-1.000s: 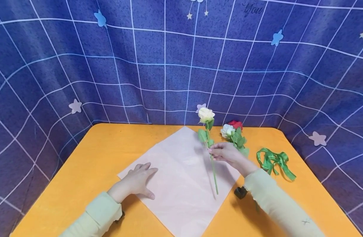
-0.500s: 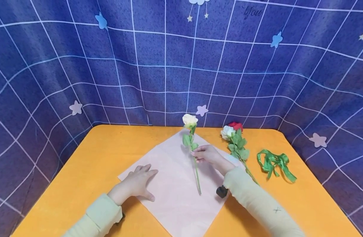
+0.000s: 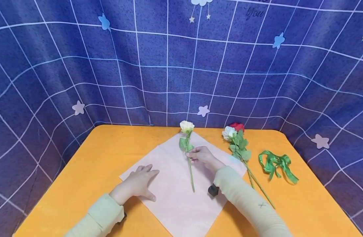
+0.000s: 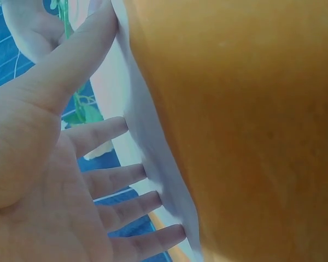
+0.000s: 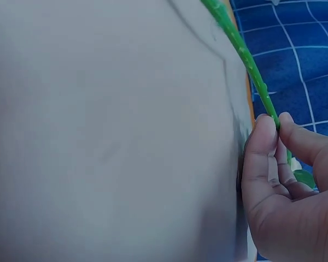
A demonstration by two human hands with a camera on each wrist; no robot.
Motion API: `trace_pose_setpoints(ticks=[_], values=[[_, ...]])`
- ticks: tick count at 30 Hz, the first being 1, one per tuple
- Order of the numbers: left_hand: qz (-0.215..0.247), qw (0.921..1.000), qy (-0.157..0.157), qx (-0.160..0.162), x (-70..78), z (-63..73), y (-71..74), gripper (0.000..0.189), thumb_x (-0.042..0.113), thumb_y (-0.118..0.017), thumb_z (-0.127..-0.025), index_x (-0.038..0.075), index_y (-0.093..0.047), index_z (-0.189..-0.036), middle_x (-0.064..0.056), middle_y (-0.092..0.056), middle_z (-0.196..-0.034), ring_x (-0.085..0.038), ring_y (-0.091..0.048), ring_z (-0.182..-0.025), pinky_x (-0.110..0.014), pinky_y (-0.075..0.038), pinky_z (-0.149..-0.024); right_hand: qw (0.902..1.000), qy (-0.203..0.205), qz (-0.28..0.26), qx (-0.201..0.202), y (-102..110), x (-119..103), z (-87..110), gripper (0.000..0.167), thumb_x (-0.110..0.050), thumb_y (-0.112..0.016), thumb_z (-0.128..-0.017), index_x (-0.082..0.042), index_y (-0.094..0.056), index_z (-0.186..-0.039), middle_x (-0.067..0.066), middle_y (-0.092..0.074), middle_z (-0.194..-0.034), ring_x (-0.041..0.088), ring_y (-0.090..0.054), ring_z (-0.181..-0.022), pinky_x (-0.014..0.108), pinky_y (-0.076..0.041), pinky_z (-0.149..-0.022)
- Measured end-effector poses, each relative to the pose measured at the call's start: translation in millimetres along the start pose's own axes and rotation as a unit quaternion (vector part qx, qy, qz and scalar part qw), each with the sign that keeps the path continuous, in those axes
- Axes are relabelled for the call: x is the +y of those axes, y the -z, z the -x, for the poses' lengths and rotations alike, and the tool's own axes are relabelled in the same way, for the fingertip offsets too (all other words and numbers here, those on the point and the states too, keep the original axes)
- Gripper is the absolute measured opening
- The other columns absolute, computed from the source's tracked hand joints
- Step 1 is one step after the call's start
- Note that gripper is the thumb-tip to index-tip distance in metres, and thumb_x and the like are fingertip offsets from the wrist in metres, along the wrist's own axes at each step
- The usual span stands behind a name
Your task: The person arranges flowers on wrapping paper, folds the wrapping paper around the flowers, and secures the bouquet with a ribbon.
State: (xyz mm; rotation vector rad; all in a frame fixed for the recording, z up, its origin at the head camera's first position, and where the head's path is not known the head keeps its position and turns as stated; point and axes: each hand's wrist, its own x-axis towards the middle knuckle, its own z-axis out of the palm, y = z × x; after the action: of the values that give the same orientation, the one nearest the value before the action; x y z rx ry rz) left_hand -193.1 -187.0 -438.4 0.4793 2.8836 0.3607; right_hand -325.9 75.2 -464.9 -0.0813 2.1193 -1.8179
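In the head view a sheet of pale pink wrapping paper (image 3: 169, 184) lies turned like a diamond on the orange table. My right hand (image 3: 203, 157) pinches the green stem of a cream-white rose (image 3: 186, 127) between thumb and fingertips, over the paper's upper middle. The bloom points away from me, the stem end towards me. The right wrist view shows the stem (image 5: 246, 57) between the fingertips. My left hand (image 3: 137, 184) rests with spread, straight fingers on the paper's left corner; in the left wrist view its fingertips (image 4: 136, 173) touch the paper near its edge.
To the right of the paper lie a white rose (image 3: 229, 133) and a red rose (image 3: 237, 126), their stems running towards the front right. A bundle of green ribbon (image 3: 277, 164) sits farther right. Behind the orange table (image 3: 80, 184) hangs a blue grid-patterned curtain (image 3: 152, 75).
My right hand has carried the cream-white rose leftward over the paper and lowered it. My left hand has stayed on the paper's left corner.
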Motion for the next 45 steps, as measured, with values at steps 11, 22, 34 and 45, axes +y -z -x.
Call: trace_pose_setpoints(ticks=[11,22,34,45], values=[[-0.005,1.0000,0.004,-0.006,1.2,-0.9,0.7,0.103,0.054,-0.085,-0.053,0.013,-0.047,-0.138,-0.022,-0.032,-0.148,-0.045,-0.030,-0.131,-0.068,-0.032,-0.095,0.9980,0.000,0.047,0.042,-1,3,-9.7,0.016,-0.002,-0.072,-0.081,0.010,-0.066,-0.090,0.005,-0.064,-0.061,0.010,-0.058,-0.048,0.026,-0.054,-0.053],[-0.007,0.9999,0.006,-0.005,0.9,-3.5,-0.8,0.103,0.054,-0.085,-0.052,0.014,-0.046,-0.139,-0.021,-0.032,-0.148,-0.044,-0.030,-0.132,-0.068,-0.031,-0.095,0.9916,0.008,0.115,0.059,4,2,-9.5,0.015,-0.011,-0.075,-0.079,0.002,-0.068,-0.080,0.008,-0.066,-0.061,0.013,-0.062,-0.048,0.030,-0.055,-0.052],[-0.010,0.9999,-0.001,-0.013,-3.2,-5.0,-0.9,0.102,0.058,-0.083,-0.054,0.016,-0.046,-0.139,-0.020,-0.031,-0.149,-0.042,-0.029,-0.133,-0.067,-0.030,-0.097,0.9936,0.033,0.106,0.018,22,-9,11.8,0.016,-0.003,-0.070,-0.082,0.007,-0.066,-0.094,0.016,-0.069,-0.075,0.019,-0.066,-0.058,0.033,-0.056,-0.058],[-0.030,0.9995,-0.009,-0.010,-3.9,-6.1,0.4,0.091,0.059,-0.076,-0.064,0.016,-0.047,-0.138,-0.019,-0.034,-0.147,-0.041,-0.031,-0.132,-0.065,-0.031,-0.098,0.9854,0.067,0.156,-0.012,57,-36,41.2,0.024,-0.010,-0.065,-0.088,0.008,-0.062,-0.104,0.022,-0.065,-0.090,0.019,-0.062,-0.066,0.039,-0.056,-0.068]])
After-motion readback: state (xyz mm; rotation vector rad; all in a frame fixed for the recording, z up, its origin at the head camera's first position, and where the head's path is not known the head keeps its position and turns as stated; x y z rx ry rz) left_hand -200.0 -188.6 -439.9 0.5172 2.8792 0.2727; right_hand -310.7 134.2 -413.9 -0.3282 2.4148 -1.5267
